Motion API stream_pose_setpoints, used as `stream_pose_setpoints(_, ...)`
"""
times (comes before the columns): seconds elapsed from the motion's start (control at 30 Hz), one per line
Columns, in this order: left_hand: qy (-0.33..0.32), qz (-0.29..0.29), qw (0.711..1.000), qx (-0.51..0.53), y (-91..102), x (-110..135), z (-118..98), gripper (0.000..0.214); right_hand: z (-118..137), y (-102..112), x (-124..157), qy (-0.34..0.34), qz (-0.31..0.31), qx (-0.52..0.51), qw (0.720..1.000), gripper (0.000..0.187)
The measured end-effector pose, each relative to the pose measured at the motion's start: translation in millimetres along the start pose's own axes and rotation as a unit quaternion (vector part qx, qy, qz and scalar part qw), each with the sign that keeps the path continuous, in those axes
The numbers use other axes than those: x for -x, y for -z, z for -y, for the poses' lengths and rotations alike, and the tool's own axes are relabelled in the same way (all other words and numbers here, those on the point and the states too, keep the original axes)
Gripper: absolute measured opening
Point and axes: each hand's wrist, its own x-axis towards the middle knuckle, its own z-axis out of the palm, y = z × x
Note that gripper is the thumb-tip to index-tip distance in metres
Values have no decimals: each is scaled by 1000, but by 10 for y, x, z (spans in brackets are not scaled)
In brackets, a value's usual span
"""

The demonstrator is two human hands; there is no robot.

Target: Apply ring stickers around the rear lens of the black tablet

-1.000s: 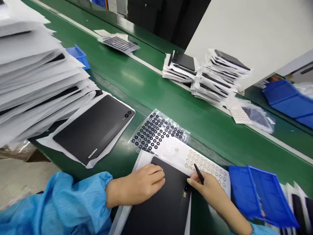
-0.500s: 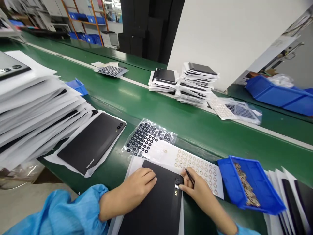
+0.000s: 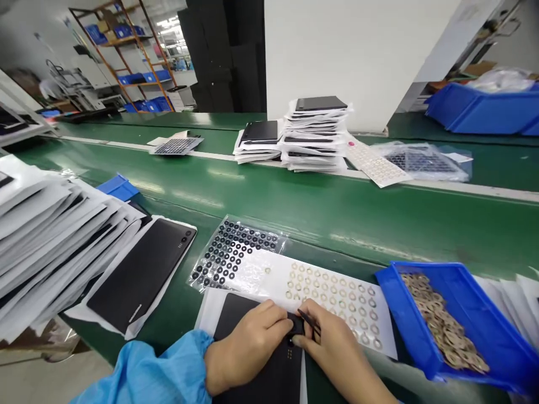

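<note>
A black tablet back panel [image 3: 236, 308] lies on white sheeting in front of me, its dark camera area [image 3: 297, 324] near the top right corner. My left hand [image 3: 255, 342] rests over the panel, thumb and fingers closed together at the camera area; whatever they pinch is hidden. My right hand [image 3: 332, 342] is closed around slim black tweezers [image 3: 309, 321], its thumb touching the panel just below the camera area. Beyond the panel lie a white sheet of ring stickers [image 3: 337, 294] and a clear sheet of black rings [image 3: 229, 252].
To the right is a blue bin [image 3: 463, 314] of small metallic rings. At left, a black tablet panel [image 3: 143, 272] lies near a tall stack of white-wrapped panels [image 3: 54, 241]. More stacked panels [image 3: 314, 137] stand across the green bench [image 3: 202, 196].
My left hand has moved right across the panel to the camera area, meeting my right hand there. The right hand keeps the tweezers. My view has shifted and levelled.
</note>
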Motion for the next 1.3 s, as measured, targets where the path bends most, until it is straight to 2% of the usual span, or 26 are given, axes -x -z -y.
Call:
stream_pose_setpoints(0.1, 23, -4, 999, 32, -10, -13, -7, 22, 6, 12, 4, 5, 6, -14, 1000, 24)
stream_pose_setpoints(0.2, 99, -2, 994, 52, -13, -44, -13, 18, 28, 27, 15, 4, 4, -22, 1000, 25)
stream_pose_setpoints(0.33, 203, 111, 972, 30, 42, -163, -22, 12, 45, 44, 32, 8, -4, -18, 1000, 26)
stream_pose_setpoints(0.43, 242, 190, 952, 5, 91, -283, -33, 8, 40, 50, 37, 21, -11, -4, 1000, 25)
stream_pose_setpoints(0.57, 260, 234, 937, 8, 126, -390, -48, 7, 42, 54, 46, 31, -15, 11, 999, 25)
stream_pose_setpoints(0.9, 302, 251, 917, 71, 186, -507, -95, 15, 55, 73, 72, 46, -12, 32, 998, 25)
stream_pose_setpoints(1.13, 224, 271, 936, 11, 216, -536, -178, 21, 31, 54, 43, 61, -24, 50, 997, 25)
stream_pose_setpoints(1.3, 262, 238, 935, -6, 166, -443, -203, 15, 20, 60, 34, 77, -29, 41, 996, 26)
